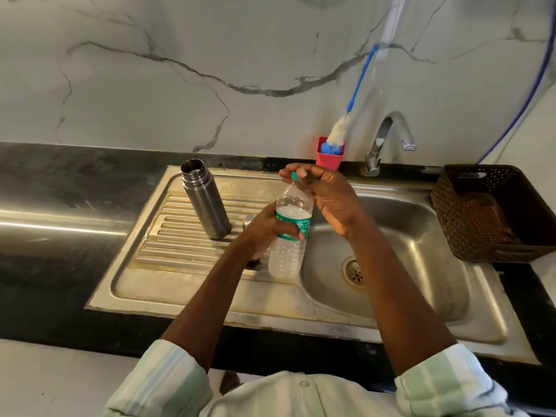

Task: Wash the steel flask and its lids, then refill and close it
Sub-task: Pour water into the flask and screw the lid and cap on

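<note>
Steel flask (206, 200): upright, uncapped, on sink drainboard (168, 236), mouth ready for refilling. Water bottle (290, 233): left hand (270, 228) wraps its middle to steady it; right hand (325, 191) pinches its green cap (294, 176), apparently to unscrew it.

One flask (205, 198), one water bottle (289, 233), one brush (346, 121), one basket (493, 212).
</note>
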`<state>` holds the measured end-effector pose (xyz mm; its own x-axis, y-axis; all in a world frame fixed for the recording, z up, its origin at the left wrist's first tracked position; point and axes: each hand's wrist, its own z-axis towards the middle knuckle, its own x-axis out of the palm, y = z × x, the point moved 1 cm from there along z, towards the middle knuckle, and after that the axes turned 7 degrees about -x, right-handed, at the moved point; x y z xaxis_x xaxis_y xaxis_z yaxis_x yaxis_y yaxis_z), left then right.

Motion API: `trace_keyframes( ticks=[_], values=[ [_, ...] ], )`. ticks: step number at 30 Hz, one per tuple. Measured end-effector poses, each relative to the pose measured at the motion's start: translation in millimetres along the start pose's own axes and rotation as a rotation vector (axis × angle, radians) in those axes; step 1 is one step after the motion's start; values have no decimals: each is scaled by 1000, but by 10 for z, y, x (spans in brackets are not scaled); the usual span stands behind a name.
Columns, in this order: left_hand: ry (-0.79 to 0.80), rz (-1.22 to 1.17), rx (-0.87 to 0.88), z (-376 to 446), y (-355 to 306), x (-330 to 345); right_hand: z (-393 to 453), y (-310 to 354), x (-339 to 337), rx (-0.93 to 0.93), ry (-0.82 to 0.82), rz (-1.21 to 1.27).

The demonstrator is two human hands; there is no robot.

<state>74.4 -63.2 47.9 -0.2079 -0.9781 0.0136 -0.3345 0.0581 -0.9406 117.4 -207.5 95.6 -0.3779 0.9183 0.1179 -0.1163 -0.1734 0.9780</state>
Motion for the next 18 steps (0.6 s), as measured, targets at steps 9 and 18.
trace_keyframes(
  ticks=[9, 18],
  values=[
    [48, 137, -65, 284, -182, -166, 236, -24, -51, -49, -47, 53],
    [-118, 209, 10, 785, -162, -221, 649, -221, -75, -22, -298, -170]
  ],
)
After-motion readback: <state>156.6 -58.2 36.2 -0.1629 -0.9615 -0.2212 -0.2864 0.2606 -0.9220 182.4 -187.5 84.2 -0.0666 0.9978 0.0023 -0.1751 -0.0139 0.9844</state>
